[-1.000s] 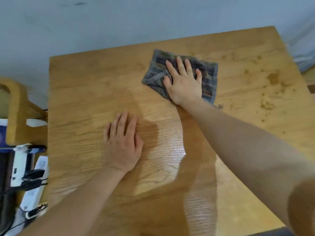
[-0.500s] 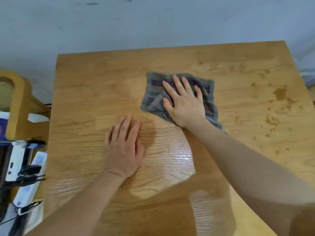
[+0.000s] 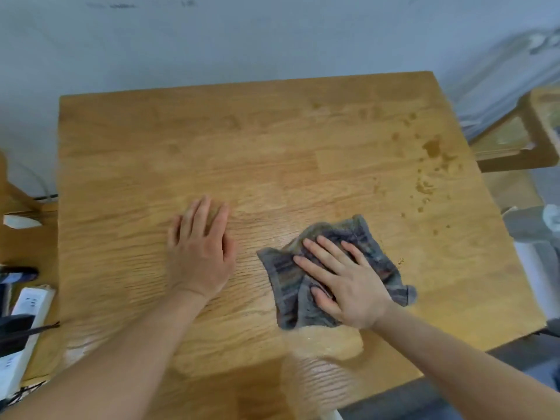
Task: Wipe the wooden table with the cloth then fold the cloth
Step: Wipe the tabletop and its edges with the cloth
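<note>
A grey striped cloth (image 3: 283, 277) lies rumpled on the wooden table (image 3: 242, 153), right of centre and toward the near edge. My right hand (image 3: 342, 280) presses flat on top of it with fingers spread, covering its middle. My left hand (image 3: 200, 250) rests palm down on the bare wood to the left of the cloth, fingers together, holding nothing. Brown spots and crumbs (image 3: 430, 165) mark the table's right side.
A wooden chair (image 3: 515, 140) stands off the table's right side. On the left, below the table edge, are a white power strip (image 3: 27, 313) with black plugs and another wooden chair frame (image 3: 12, 195). A pale wall lies behind the table.
My right hand has dragged the cloth from the far middle of the table toward me and to the right, bunching it. My left hand has stayed flat in place.
</note>
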`<action>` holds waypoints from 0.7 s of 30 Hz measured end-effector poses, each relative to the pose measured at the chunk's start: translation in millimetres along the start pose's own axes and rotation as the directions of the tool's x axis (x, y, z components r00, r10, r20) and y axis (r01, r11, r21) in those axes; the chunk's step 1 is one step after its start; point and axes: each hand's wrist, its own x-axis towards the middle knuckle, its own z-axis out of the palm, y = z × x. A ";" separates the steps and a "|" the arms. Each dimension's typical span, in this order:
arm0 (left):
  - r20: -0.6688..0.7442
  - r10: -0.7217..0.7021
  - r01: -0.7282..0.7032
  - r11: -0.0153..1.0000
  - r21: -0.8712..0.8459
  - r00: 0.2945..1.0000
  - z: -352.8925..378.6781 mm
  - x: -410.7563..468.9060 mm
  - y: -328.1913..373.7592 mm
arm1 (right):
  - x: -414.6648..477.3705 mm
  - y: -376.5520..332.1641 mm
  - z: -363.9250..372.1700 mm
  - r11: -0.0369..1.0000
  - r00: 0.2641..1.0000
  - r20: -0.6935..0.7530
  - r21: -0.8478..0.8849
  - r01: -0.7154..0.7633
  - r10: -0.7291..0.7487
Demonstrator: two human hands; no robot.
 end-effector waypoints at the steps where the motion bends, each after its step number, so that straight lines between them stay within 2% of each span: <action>1: 0.005 -0.005 0.005 1.000 0.008 1.000 -0.5 0.5 0.4 | 16.8 6.4 -3.5 0.996 0.995 -0.035 0.022 -0.090 0.091; 3: 0.013 -0.009 0.009 1.000 0.030 1.000 0.3 0.9 2.5 | 53.4 19.0 -13.1 0.957 0.953 -0.099 0.073 -0.280 0.286; 6: 0.036 -0.015 0.012 0.997 0.081 0.999 0.6 1.3 6.2 | 96.3 36.1 -26.4 0.914 0.908 -0.111 0.098 -0.394 0.403; 10: 0.113 -0.105 0.090 0.988 0.128 0.988 -0.9 10.8 28.4 | 98.1 32.3 -24.2 0.916 0.913 -0.115 0.136 -0.376 0.392; 14: 0.119 0.062 -0.065 0.998 0.017 0.991 11.2 45.2 86.5 | 9.8 12.4 -3.7 0.949 0.947 -0.087 0.095 -0.302 0.310; 17: 0.057 0.047 -0.046 0.999 -0.007 0.997 21.6 62.6 106.9 | -22.7 24.4 0.8 0.977 0.979 -0.058 0.098 -0.187 0.193; 19: -0.023 0.046 -0.047 0.999 -0.023 0.999 24.8 61.2 107.8 | -0.1 44.4 -3.0 0.972 0.974 -0.066 0.106 -0.208 0.215; 21: -0.045 0.037 -0.039 0.999 -0.033 0.998 28.0 59.0 107.4 | 43.1 68.0 -15.3 0.947 0.940 -0.133 0.121 -0.298 0.313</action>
